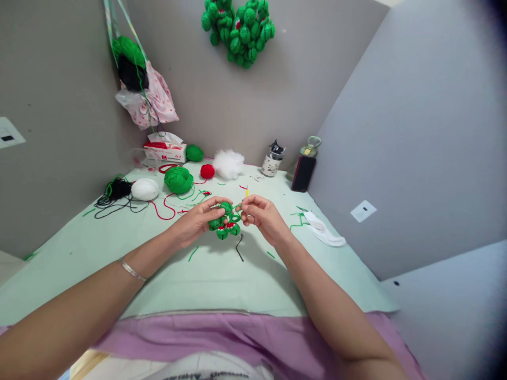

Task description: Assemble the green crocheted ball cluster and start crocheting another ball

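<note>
My left hand point(202, 219) is closed around a cluster of small green crocheted pieces point(222, 231) with red and white bits, held above the table. On its right side, my right hand point(259, 214) pinches a thin crochet hook point(247, 193) with a yellow end that sticks up past the fingers. The hook's tip lies near the green crochet work between both hands; its exact contact is hidden by the fingers. A short black yarn end point(240, 248) shows just below the cluster.
Green point(178, 180), white point(144, 189) and red yarn balls point(207, 171) lie at the back left, near red-handled scissors point(168, 168) and white stuffing point(228, 164). A jar point(272, 161), a phone point(303, 173) and a white cloth piece point(325, 231) are to the right. Green crocheted pieces point(245, 34) hang on the wall.
</note>
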`<act>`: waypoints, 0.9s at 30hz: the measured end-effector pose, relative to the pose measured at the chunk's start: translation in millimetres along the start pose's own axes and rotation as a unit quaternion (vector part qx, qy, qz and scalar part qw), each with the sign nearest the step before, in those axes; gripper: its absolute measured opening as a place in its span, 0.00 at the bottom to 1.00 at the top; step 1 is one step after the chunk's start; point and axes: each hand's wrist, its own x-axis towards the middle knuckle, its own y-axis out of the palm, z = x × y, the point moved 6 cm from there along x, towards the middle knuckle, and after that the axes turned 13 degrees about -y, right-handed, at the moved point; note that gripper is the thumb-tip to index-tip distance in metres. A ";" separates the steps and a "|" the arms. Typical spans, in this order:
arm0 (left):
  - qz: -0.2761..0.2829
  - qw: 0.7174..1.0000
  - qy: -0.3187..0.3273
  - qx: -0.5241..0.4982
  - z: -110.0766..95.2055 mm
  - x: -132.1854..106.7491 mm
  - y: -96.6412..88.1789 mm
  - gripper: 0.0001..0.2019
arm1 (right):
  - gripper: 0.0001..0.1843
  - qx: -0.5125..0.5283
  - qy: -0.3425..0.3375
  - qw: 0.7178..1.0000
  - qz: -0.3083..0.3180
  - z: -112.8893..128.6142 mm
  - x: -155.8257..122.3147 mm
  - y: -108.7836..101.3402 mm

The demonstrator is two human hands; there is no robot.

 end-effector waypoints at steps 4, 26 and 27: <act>-0.013 1.000 -0.007 -0.003 -0.9 -1.4 0.8 0.18 | 0.14 -0.023 -0.019 0.999 -0.032 2.8 0.5 -4.4; -0.050 0.998 0.011 -0.029 -1.7 0.4 -6.4 0.19 | 0.13 -0.213 -0.074 0.974 0.037 4.1 0.3 1.9; -0.054 0.998 0.009 -0.027 -1.6 0.1 -6.2 0.19 | 0.12 -0.220 -0.079 0.972 0.035 3.8 0.3 1.6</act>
